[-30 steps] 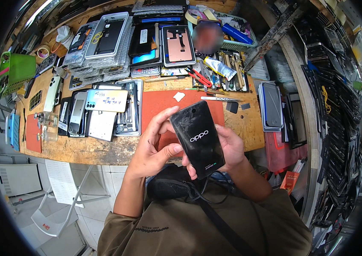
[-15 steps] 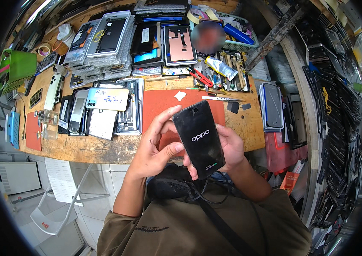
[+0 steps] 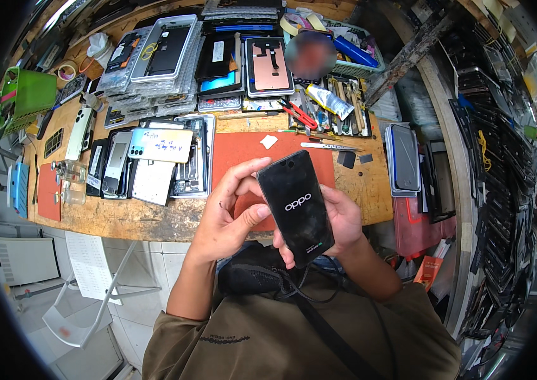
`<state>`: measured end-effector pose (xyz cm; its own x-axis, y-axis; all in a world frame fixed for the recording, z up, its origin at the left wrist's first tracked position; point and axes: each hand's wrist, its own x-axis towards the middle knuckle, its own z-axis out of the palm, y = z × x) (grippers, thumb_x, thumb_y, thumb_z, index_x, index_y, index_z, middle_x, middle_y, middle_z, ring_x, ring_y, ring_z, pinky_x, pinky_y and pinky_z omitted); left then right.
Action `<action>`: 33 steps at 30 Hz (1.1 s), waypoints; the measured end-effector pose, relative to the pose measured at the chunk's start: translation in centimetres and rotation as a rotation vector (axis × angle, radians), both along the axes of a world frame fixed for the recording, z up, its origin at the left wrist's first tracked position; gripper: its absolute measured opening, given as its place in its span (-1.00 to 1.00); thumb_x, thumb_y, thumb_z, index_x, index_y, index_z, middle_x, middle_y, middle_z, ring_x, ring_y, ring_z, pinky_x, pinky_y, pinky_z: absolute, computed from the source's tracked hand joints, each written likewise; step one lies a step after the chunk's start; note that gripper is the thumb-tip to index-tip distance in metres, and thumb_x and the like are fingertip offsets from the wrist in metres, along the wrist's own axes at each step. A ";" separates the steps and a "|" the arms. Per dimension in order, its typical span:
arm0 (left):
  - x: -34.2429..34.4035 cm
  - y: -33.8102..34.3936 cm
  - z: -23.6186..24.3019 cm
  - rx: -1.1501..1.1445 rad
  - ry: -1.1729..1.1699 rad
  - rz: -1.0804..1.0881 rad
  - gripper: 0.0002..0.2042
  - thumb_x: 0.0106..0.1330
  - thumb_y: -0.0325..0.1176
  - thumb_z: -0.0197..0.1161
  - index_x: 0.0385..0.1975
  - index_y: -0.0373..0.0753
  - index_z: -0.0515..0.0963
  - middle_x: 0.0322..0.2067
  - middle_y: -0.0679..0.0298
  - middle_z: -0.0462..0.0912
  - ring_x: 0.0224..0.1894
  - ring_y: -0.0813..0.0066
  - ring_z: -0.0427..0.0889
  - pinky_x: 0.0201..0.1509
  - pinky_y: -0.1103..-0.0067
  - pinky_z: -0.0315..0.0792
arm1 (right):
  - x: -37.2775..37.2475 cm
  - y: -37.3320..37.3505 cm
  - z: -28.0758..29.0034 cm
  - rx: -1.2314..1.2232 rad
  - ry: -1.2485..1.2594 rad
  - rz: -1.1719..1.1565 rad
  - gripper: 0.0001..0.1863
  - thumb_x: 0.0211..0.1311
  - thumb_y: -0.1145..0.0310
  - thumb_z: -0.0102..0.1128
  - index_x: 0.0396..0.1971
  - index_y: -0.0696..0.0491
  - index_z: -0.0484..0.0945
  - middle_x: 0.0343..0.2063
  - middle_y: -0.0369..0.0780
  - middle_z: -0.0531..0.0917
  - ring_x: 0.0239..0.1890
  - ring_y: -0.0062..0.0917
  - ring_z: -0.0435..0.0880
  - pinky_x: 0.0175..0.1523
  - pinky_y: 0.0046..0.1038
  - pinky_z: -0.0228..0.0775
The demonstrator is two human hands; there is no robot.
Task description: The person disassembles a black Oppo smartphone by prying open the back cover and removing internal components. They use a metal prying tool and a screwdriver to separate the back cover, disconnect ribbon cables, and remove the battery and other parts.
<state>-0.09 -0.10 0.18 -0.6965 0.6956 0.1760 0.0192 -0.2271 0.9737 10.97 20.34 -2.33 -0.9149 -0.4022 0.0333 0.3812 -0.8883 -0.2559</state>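
Both hands grip the black phone (image 3: 296, 206) above the table's (image 3: 154, 221) near edge — left hand (image 3: 230, 212) pinching its nine o'clock side, right hand (image 3: 341, 218) cradling it from three o'clock. Best keep thumb pressure even along the seam — the orange mat (image 3: 243, 152) lies at twelve o'clock.

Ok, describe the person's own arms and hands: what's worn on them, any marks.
Both forearms are bare, and so are the left hand and right hand: no gloves, rings, watch or bracelets show. A small dark smudge sits on the back of the left hand. The olive-brown shirt has short sleeves ending near the elbows, and a black strap crosses the chest.
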 end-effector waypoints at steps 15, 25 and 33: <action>0.2 -0.1 -0.3 0.007 -0.007 -0.002 -0.32 0.47 -0.42 0.44 0.53 -0.40 0.31 -0.07 0.30 0.68 0.06 0.55 0.65 0.35 0.51 0.45 | 0.2 0.0 -0.1 -0.003 -0.018 0.010 -0.17 0.67 -0.18 -0.41 0.41 0.31 0.36 -0.01 0.35 0.68 -0.13 0.09 0.84 -0.06 0.07 0.80; 0.4 0.1 -0.3 -0.011 0.013 0.012 -0.32 0.49 -0.42 0.43 0.55 -0.38 0.30 -0.07 0.30 0.68 0.05 0.55 0.64 0.33 0.51 0.46 | 0.2 -0.1 -0.3 -0.022 -0.015 0.012 -0.17 0.67 -0.19 -0.42 0.41 0.30 0.37 -0.01 0.35 0.68 -0.14 0.11 0.84 -0.05 0.08 0.79; 0.4 0.5 -0.1 0.021 0.027 0.036 -0.32 0.49 -0.50 0.34 0.59 -0.39 0.26 -0.08 0.31 0.65 0.04 0.55 0.61 0.33 0.48 0.45 | 0.1 -0.1 0.0 0.020 0.019 -0.043 -0.06 0.67 -0.34 -0.48 0.46 0.29 0.32 0.00 0.32 0.68 -0.11 0.09 0.84 0.00 0.04 0.78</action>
<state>0.27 0.38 0.07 -0.7162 0.6659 0.2090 0.0537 -0.2460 0.9678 11.06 20.20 -2.38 -0.9307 -0.3633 0.0433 0.3376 -0.8983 -0.2812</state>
